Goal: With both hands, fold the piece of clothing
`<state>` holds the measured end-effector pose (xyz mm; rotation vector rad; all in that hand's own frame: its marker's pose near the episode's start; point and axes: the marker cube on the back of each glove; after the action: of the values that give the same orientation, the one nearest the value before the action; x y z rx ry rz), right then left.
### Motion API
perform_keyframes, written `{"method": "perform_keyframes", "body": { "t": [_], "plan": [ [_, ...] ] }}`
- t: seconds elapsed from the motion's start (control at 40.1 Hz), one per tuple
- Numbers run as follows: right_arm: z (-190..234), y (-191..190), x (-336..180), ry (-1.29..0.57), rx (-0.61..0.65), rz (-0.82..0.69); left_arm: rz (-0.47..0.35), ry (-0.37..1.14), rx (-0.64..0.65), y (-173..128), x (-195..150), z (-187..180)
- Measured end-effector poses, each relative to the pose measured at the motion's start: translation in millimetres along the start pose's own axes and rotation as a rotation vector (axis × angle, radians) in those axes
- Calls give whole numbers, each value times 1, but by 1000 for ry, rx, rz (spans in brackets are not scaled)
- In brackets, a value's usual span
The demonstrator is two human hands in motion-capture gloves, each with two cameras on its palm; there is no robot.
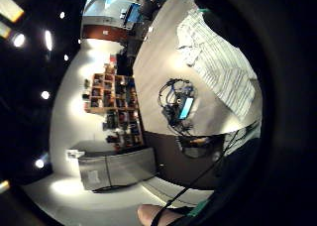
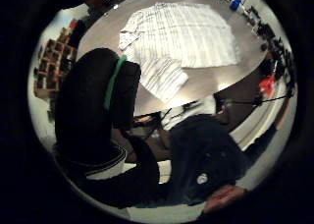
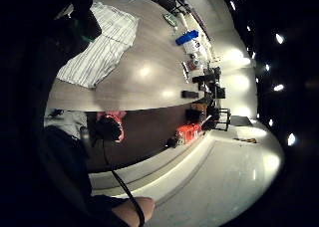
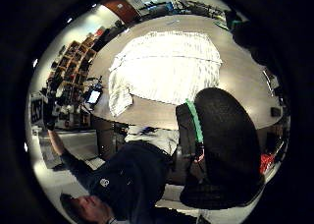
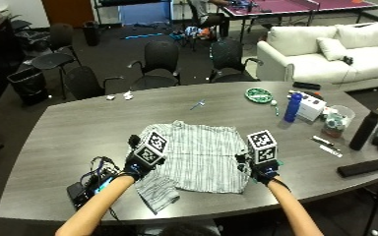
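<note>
The striped shirt point(image 5: 202, 155) lies flat on the grey surface point(image 5: 78, 132), left hand point(image 5: 141, 160) and right hand point(image 5: 262, 164) at its sides, finger state unclear.

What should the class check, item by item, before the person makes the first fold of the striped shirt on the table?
1. Striped shirt lies spread on the grey table: ok.
2. One sleeve lies out flat towards the table's near edge: ok.
3. Left hand at the shirt's left edge, right hand at its right edge: ok.
4. Either hand already gripping cloth: cannot tell.
5. Cabled device lies apart from the sleeve: ok.
6. Blue bottle stands apart from the shirt: ok.
</note>
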<state>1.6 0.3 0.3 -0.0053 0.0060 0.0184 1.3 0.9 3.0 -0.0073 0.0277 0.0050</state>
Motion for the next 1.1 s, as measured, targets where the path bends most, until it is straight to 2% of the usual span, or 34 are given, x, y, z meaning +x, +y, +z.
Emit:
{"method": "perform_keyframes", "body": {
  "t": [0.224, 0.424, 0.648, 0.723, 0.823, 0.947, 1.097],
  "plan": [
    [-21, 4, -7, -32, 16, -23, 7, 205, -57, 6, -14, 8],
    [-39, 7, -10, -105, 9, -72, 151, 341, -98, 12, -17, 28],
    [-42, 14, 8, -153, -7, -38, 168, 366, -110, 14, -7, 60],
    [-39, 17, 13, -127, 17, -23, 206, 413, -121, 11, -4, 69],
    [-32, 17, 18, -110, 62, -23, 273, 509, -152, 5, 8, 86],
    [-22, 16, 21, -122, 40, -13, 299, 526, -174, -11, 30, 115],
    [-6, 8, 23, -89, 17, 0, 358, 561, -258, -31, 77, 157]
  ]
}}
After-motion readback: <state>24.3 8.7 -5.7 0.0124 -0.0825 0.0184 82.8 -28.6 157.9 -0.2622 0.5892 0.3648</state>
